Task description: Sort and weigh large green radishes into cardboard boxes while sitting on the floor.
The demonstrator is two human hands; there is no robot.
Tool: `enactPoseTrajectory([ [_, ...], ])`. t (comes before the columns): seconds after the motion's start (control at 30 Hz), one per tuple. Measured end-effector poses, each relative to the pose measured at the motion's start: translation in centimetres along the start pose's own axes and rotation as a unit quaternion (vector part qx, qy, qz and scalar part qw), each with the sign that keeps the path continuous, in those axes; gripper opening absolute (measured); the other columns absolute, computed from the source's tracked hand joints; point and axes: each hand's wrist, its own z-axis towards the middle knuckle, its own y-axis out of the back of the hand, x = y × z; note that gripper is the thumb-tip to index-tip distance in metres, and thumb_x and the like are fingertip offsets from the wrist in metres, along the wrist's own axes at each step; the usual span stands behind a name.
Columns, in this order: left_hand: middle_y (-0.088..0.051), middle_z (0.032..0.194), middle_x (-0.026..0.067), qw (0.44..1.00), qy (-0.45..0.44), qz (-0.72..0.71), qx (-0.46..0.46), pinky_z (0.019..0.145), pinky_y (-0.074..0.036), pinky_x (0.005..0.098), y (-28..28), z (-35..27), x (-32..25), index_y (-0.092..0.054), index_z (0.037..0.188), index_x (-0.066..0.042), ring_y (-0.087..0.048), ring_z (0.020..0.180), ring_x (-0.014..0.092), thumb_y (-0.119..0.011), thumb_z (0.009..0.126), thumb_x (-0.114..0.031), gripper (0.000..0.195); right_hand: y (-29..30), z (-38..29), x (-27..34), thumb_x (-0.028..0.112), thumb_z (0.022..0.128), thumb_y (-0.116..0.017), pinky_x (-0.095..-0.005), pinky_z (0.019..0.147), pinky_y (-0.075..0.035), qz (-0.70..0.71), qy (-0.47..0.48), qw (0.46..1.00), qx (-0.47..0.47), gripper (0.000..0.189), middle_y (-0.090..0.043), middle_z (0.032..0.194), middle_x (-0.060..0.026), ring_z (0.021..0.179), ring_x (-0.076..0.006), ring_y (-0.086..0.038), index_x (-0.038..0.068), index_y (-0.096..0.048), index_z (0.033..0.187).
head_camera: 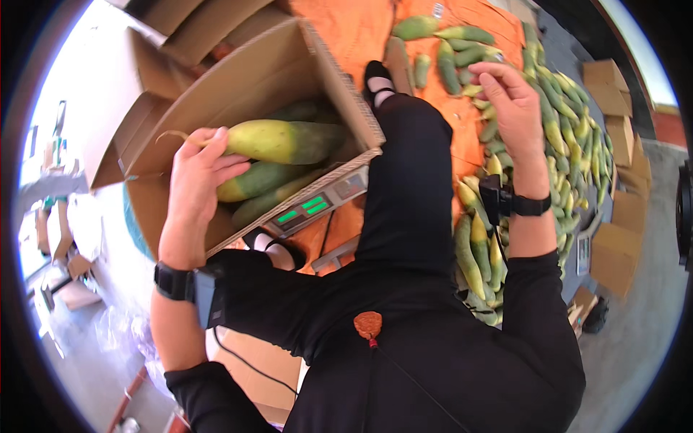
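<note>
My left hand (203, 162) holds a green and yellow radish (270, 142) by its thin root end, over the mouth of a cardboard box (243, 70). Several more radishes (270, 178) lie inside the box, under the held one. The box rests on a digital scale (316, 203) with a lit green display. My right hand (509, 100) is raised with bent fingers, holding nothing that shows, above a pile of radishes (568, 124). Loose radishes (448, 67) lie on the orange sheet (346, 32) beyond it.
Empty cardboard boxes (620, 254) line the right side, near a second scale (583, 254). More open cartons (178, 21) stand at the upper left. Clear plastic wrap (122, 330) lies at the lower left. My legs (411, 189) are between the box and the pile.
</note>
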Motion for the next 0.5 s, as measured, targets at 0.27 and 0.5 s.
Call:
enactPoseTrajectory([
  [0.27,-0.055,0.123,0.0173,0.974,0.112,0.196,0.036,0.082,-0.051,0.0346,-0.6,-1.0,-0.7,-0.045,0.131,-0.002,-0.057,0.11,0.026,-0.051,0.096,-0.025,0.042,11.8,-9.4,-14.6,0.013,0.086,-0.06,-0.0259,0.062,-0.046,-0.212,-0.243,0.943,-0.082,0.016,-0.064,0.076,-0.0039,0.067,-0.0106,-0.057,0.0,-0.066,0.093],
  [0.5,-0.052,0.131,0.0101,0.95,-0.059,0.303,-0.035,0.092,-0.042,0.0315,0.1,-4.8,-2.0,-0.045,0.136,-0.008,-0.05,0.119,0.018,-0.052,0.095,-0.024,0.045,15.8,-23.8,-23.8,0.022,0.079,-0.061,-0.035,0.068,-0.052,-0.28,-0.537,0.792,-0.077,0.02,-0.067,0.072,-0.012,0.07,-0.0223,-0.066,0.005,-0.069,0.083],
])
